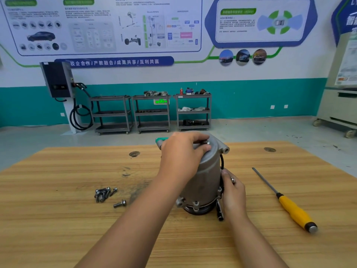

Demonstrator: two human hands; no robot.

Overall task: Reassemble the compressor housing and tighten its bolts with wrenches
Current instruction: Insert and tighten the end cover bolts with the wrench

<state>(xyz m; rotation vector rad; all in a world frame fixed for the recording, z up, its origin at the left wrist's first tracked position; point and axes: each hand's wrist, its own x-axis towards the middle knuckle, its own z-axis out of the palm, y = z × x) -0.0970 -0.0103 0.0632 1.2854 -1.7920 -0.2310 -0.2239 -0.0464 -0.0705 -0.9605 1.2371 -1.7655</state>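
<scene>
The compressor housing (204, 171) is grey metal, smooth and matt. The bolts (102, 193) are shiny metal. The tabletop (58, 229) is light wood with stripy grain. The screwdriver (289, 206) has a smooth yellow plastic handle and a metal shaft.

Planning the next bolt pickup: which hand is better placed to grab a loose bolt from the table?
Left, probably. The loose bolts lie left of the compressor, on the same side as the left hand. The right hand sits at its right flank, the compressor between it and them.
</scene>
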